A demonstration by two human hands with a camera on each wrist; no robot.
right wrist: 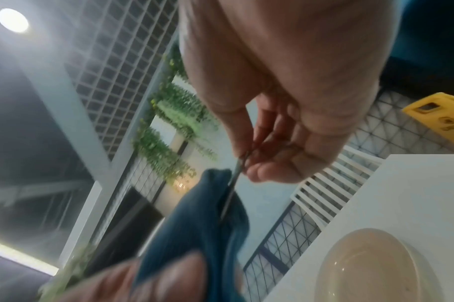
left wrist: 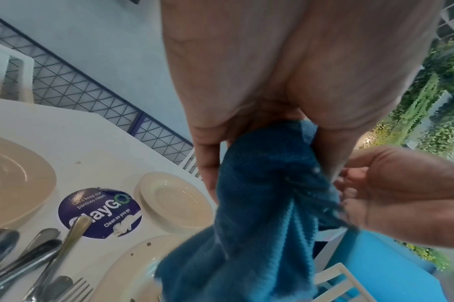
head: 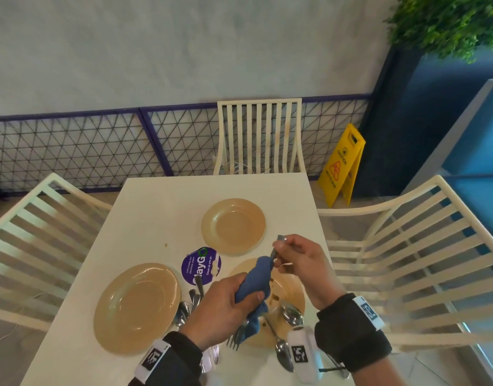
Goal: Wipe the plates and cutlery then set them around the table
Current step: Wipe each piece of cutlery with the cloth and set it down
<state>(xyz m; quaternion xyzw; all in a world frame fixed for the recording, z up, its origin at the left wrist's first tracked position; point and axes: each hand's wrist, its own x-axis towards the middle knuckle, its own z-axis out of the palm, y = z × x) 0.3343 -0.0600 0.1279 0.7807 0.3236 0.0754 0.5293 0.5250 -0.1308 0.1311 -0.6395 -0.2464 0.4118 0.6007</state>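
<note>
My left hand (head: 239,299) grips a blue cloth (head: 258,277) bunched round a piece of metal cutlery; the wrapped end is hidden. My right hand (head: 280,247) pinches that piece's thin handle (right wrist: 232,183) just above the cloth (right wrist: 194,220). Both hands hover over a tan plate (head: 288,288) with brown specks, where two spoons (head: 291,314) lie. A large tan plate (head: 136,307) sits at the near left. Smaller stacked plates (head: 233,226) sit farther back. Loose cutlery (head: 189,305) lies between the large plate and my left hand, and fork tines (head: 235,339) show under the cloth.
The white table (head: 156,207) carries a round purple sticker (head: 202,264) in its middle. Cream slatted chairs stand at the left (head: 30,246), far side (head: 259,135) and right (head: 407,260). A yellow caution sign (head: 341,165) stands on the floor beyond the table's far right corner.
</note>
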